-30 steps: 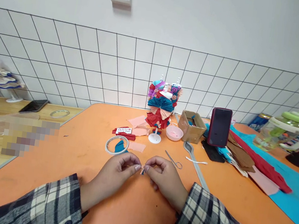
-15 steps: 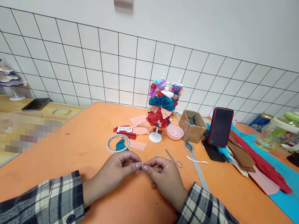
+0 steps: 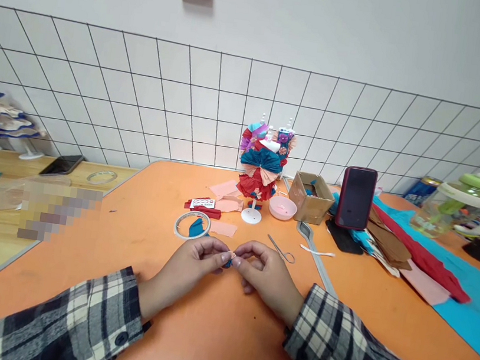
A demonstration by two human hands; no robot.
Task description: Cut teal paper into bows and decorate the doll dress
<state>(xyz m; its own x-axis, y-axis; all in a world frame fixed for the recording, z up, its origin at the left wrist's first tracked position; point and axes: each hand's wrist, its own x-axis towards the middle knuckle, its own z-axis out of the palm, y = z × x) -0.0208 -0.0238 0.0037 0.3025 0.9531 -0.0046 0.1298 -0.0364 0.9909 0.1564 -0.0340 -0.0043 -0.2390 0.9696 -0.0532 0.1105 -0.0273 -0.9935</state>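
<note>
Both hands meet over the middle of the orange table point(image 3: 199, 341). My left hand point(image 3: 192, 265) and my right hand point(image 3: 268, 276) pinch a small blue and pink paper piece point(image 3: 229, 262) between thumbs and fingertips; the fingers hide much of it. Just behind my left hand lies a roll of tape point(image 3: 177, 226), with blue paper point(image 3: 198, 229) at its ring. Small scissors point(image 3: 281, 250) rest behind my right hand. Farther back, a doll-like figure in blue and red pleated paper point(image 3: 260, 165) stands on a white base.
A pink bowl point(image 3: 282, 208), a cardboard box point(image 3: 311, 205) and an upright phone point(image 3: 356, 197) stand behind my right hand. Pink paper strips point(image 3: 223, 229) lie behind the left. Coloured paper sheets point(image 3: 431, 281) and a lidded jug point(image 3: 436, 213) are at the right.
The view has tilted slightly, and the hands appear a little higher. More of the blue and pink piece shows between the fingertips. Both hands still pinch it.
</note>
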